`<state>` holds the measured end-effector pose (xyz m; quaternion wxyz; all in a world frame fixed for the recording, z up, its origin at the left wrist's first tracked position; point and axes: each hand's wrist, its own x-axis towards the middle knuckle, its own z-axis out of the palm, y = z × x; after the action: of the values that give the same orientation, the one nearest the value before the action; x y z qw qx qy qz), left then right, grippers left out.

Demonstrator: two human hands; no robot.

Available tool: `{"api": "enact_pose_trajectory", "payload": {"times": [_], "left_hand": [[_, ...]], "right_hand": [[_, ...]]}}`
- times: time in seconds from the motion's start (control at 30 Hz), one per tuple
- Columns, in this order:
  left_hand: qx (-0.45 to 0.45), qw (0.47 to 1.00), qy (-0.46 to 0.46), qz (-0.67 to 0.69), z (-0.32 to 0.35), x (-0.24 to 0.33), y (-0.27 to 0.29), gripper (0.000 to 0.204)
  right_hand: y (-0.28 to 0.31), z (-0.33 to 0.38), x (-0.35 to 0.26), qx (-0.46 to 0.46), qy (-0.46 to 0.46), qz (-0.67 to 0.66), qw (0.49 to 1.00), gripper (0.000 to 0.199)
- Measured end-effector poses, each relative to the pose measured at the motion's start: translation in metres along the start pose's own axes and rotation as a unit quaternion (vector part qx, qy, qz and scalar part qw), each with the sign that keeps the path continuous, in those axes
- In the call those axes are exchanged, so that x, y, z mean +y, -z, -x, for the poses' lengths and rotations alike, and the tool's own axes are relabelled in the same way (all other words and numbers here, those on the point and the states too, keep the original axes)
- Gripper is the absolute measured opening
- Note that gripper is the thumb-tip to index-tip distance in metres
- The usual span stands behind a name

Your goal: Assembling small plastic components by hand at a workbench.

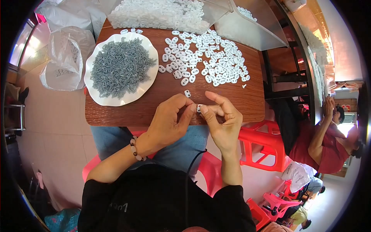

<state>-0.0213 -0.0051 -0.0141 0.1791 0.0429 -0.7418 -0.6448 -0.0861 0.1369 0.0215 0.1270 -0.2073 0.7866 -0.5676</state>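
Near the table's front edge, my left hand (168, 118) and my right hand (224, 119) meet over a small white oval piece with two dark holes (199, 108). The right thumb and finger pinch it. My left thumb and forefinger are pressed together at its left side; whether they also hold something tiny is hidden. Just beyond the fingers lies a similar loose white piece (187, 93). Many white two-holed oval pieces (224, 63) are spread over the far middle and right of the table. To the left, a scalloped white plate (89, 77) carries a heap of small grey translucent pegs (123, 65).
Clear-walled bins of white pieces (158, 15) stand along the far edge of the brown wooden table (253, 96). White sacks (65, 58) sit on the floor at left. A red stool (262, 145) is at right. Other people, one in a dark red shirt (328, 150), sit further right.
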Motion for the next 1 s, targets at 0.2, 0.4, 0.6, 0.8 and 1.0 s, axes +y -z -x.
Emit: {"api": "enact_pose_trajectory", "payload": {"times": [0.2, 0.4, 0.6, 0.8, 1.0], "left_hand": [[0.003, 1.0, -0.008, -0.013, 0.001, -0.003, -0.001, 0.007], [0.005, 1.0, -0.009, -0.007, 0.0, -0.006, -0.001, 0.006], [0.003, 1.0, -0.025, -0.006, 0.0, -0.009, -0.002, 0.005], [-0.003, 1.0, -0.022, -0.018, -0.001, -0.006, -0.001, 0.006], [-0.007, 1.0, -0.021, -0.021, -0.001, -0.007, -0.001, 0.006]], "right_hand": [[-0.002, -0.001, 0.0, 0.007, -0.003, -0.009, 1.0, 0.031], [0.0, -0.006, 0.003, -0.02, -0.064, -0.056, 0.996, 0.025], [0.004, -0.01, 0.01, -0.046, -0.109, -0.114, 0.986, 0.01], [0.008, -0.013, 0.015, -0.074, -0.076, -0.065, 0.992, 0.009], [0.002, -0.009, 0.011, -0.04, -0.055, -0.061, 0.996, 0.012]]}}
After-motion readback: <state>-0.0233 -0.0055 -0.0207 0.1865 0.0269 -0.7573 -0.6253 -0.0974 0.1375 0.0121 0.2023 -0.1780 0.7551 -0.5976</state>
